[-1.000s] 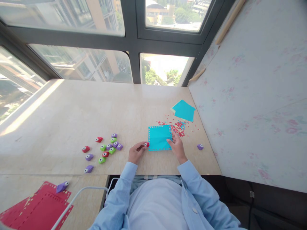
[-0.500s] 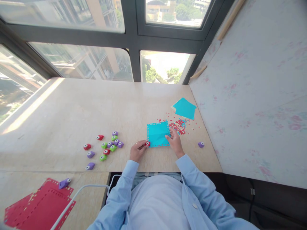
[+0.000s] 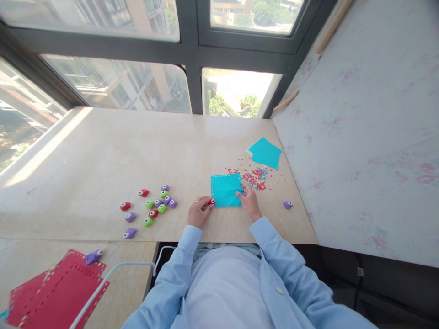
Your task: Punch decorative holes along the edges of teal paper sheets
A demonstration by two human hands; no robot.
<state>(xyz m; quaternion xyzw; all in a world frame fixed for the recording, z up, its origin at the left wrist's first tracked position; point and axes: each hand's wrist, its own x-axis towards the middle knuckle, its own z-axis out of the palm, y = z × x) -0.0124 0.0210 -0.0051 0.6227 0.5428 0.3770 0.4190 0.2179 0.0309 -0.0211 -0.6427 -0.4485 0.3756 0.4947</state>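
Head view:
- Your left hand pinches a small red punch between thumb and fingers, clamped on the lower left corner of the blue sheet.
- Your right hand rests at 3 o'clock of the sheet, fingertips pressing its right edge flat; the hand is not closed around anything.
- The blue sheet lies flat on the table between both hands, with small holes along its edges.
- Red paper dots are scattered at 1 o'clock of the sheet, touching nothing you hold.
- A stack of blue paper lies beyond the dots.
- A purple punch sits alone at 3 o'clock of your right hand.
- A cluster of punches lies at 9 o'clock of your left hand.
- Red sheets lie at 8 o'clock, bearing another purple punch.
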